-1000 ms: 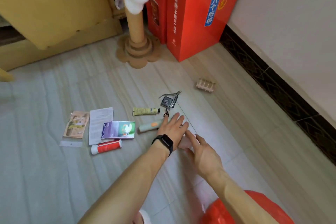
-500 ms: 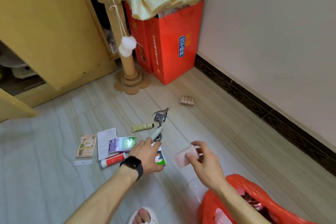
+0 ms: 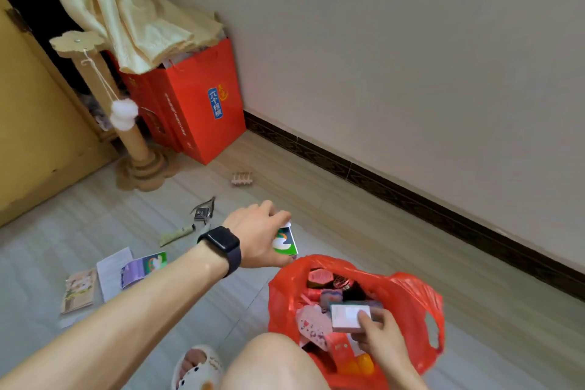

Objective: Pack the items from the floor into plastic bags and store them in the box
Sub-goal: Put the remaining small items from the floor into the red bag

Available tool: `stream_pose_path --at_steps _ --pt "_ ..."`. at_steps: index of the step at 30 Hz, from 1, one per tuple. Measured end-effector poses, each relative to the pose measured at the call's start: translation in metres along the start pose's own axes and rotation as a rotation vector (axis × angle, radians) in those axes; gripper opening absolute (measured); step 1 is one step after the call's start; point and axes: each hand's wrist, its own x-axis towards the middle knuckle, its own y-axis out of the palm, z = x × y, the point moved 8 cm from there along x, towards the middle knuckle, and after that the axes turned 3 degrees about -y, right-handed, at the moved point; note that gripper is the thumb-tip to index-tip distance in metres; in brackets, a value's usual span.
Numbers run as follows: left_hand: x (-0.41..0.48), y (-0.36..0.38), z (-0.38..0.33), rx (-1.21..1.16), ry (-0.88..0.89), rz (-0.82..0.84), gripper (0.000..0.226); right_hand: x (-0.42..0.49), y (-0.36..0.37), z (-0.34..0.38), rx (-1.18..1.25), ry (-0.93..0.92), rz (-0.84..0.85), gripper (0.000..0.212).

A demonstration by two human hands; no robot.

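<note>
Packing is the step in hand. On the near side, the right hand (image 3: pixel 380 337) holds a pale box (image 3: pixel 348 317), thumb on top and fingers closed beneath it, inside the mouth of the red bag (image 3: pixel 411 301). The bag stands open on the floor (image 3: pixel 332 199) and already carries several small items. The left hand (image 3: pixel 256 239) grips a green carton (image 3: pixel 286 243) in curled fingers, raised just beside the bag's far rim and not yet over the opening.

Left on the floor, apart from the bag: a tube (image 3: pixel 177 234), a metal clipper set (image 3: pixel 202 211), a booklet (image 3: pixel 144 266), a paper sheet (image 3: pixel 110 272), a sachet (image 3: pixel 79 290) and, nearer the wall, a wooden rack (image 3: pixel 242 179). No storage box can be identified in view; red gift bags (image 3: pixel 202 111) stand in the corner.

Judgement: bagging is part done. The next move calls for releasing the pale box among the contents, then carrying the carton over the rim and dropping it without collapsing the slack mouth. Storage in the box is outstanding.
</note>
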Motion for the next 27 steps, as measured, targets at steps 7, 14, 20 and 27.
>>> stream_pose_path --at_steps 7,14,20,27 --pt "0.020 0.051 -0.081 -0.108 0.101 0.092 0.085 0.001 0.026 -0.004 0.390 0.190 0.254 0.027" --pt "0.017 0.101 -0.110 -0.415 0.090 0.178 0.092 -0.015 0.035 0.021 0.477 0.118 0.459 0.038" --pt "0.013 0.114 -0.115 -0.327 0.162 0.149 0.087 -0.009 0.028 0.028 0.348 -0.027 0.393 0.028" --pt "-0.002 0.151 -0.074 0.029 0.117 0.190 0.052 0.002 -0.007 -0.001 -0.360 -0.031 0.118 0.021"
